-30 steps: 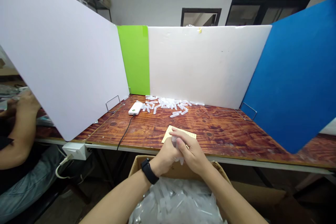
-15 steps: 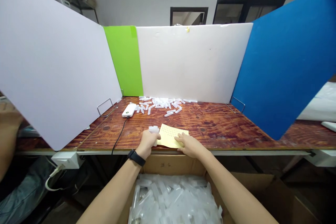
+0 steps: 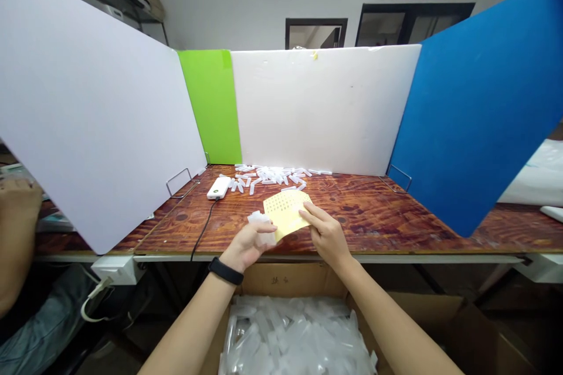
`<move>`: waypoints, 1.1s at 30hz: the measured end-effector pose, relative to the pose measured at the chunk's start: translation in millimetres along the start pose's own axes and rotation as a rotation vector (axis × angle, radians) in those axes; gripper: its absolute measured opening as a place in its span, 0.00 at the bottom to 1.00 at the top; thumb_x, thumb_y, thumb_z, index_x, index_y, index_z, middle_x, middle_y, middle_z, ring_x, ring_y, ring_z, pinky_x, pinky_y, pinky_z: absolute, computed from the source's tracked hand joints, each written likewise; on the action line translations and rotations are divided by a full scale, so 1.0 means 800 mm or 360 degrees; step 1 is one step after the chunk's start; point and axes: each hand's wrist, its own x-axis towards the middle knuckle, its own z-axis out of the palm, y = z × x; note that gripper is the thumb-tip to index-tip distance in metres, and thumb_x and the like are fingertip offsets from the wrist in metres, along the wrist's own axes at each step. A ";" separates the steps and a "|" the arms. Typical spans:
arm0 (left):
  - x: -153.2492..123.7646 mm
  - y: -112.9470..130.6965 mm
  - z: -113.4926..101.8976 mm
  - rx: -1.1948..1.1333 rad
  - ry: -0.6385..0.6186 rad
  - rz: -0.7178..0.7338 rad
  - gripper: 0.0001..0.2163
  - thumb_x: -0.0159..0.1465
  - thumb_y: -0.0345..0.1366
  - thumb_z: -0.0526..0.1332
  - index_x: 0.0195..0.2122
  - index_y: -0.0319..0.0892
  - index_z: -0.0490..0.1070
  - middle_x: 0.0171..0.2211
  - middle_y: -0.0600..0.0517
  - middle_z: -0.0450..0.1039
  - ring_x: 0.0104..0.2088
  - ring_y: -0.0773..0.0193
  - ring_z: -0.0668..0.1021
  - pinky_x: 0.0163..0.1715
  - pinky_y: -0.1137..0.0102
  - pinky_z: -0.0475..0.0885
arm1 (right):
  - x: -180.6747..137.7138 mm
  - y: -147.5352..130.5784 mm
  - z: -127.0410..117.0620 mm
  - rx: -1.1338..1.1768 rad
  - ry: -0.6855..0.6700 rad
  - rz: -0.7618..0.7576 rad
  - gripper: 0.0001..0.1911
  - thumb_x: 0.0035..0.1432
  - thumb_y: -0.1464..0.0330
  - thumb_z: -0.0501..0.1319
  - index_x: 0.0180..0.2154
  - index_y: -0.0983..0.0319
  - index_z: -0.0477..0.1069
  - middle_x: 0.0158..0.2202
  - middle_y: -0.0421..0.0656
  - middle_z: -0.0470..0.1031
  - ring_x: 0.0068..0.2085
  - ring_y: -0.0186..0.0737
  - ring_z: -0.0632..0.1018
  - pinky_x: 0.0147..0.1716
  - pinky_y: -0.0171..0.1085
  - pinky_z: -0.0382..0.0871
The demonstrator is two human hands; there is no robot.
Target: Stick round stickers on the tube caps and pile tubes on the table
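My left hand (image 3: 246, 244) is closed round a few small clear plastic tubes (image 3: 259, 220) and also pinches the near left edge of a yellow sticker sheet (image 3: 285, 211). My right hand (image 3: 326, 233) holds the sheet's right edge between thumb and fingers. The sheet is lifted and tilted above the wooden table (image 3: 373, 217). A black band sits on my left wrist. Below my arms stands a cardboard box (image 3: 290, 278) full of clear plastic tubes (image 3: 299, 340).
A pile of several small white tubes (image 3: 268, 174) lies at the back of the table beside a white power bank (image 3: 219, 187) with a black cable. White, green and blue boards wall the table. Another person's arm (image 3: 15, 234) is at the far left.
The yellow sheet lay flat on the table under my right hand; now both hands hold it raised and tilted. My left hand moved right to its edge, still gripping the tubes.
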 end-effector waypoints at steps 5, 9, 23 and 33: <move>-0.006 -0.004 0.006 -0.0086 -0.0063 0.0351 0.12 0.40 0.26 0.66 0.28 0.38 0.70 0.27 0.53 0.72 0.26 0.67 0.74 0.27 0.73 0.68 | 0.002 -0.014 -0.013 0.0132 -0.0088 -0.0169 0.19 0.54 0.76 0.50 0.47 0.58 0.69 0.53 0.46 0.65 0.55 0.43 0.65 0.52 0.47 0.61; -0.002 -0.009 0.004 0.0067 0.0134 0.0588 0.14 0.38 0.26 0.67 0.27 0.37 0.70 0.25 0.54 0.71 0.24 0.68 0.72 0.23 0.75 0.66 | 0.009 -0.033 -0.022 0.0216 -0.0160 -0.0195 0.16 0.52 0.67 0.58 0.44 0.59 0.70 0.52 0.48 0.66 0.53 0.48 0.65 0.52 0.52 0.58; -0.035 -0.020 0.037 0.1059 -0.0071 0.1024 0.05 0.48 0.31 0.61 0.26 0.38 0.67 0.22 0.55 0.65 0.23 0.71 0.65 0.24 0.76 0.62 | 0.019 -0.074 -0.024 0.0392 0.0299 0.0470 0.08 0.54 0.71 0.56 0.34 0.60 0.73 0.33 0.44 0.71 0.35 0.40 0.72 0.35 0.38 0.68; -0.033 -0.024 0.039 0.1235 -0.0021 0.1103 0.04 0.49 0.31 0.59 0.22 0.39 0.64 0.20 0.57 0.62 0.21 0.72 0.62 0.22 0.77 0.60 | 0.015 -0.072 -0.023 0.0341 0.0330 0.0444 0.09 0.54 0.72 0.54 0.27 0.60 0.72 0.28 0.42 0.71 0.30 0.37 0.72 0.30 0.36 0.66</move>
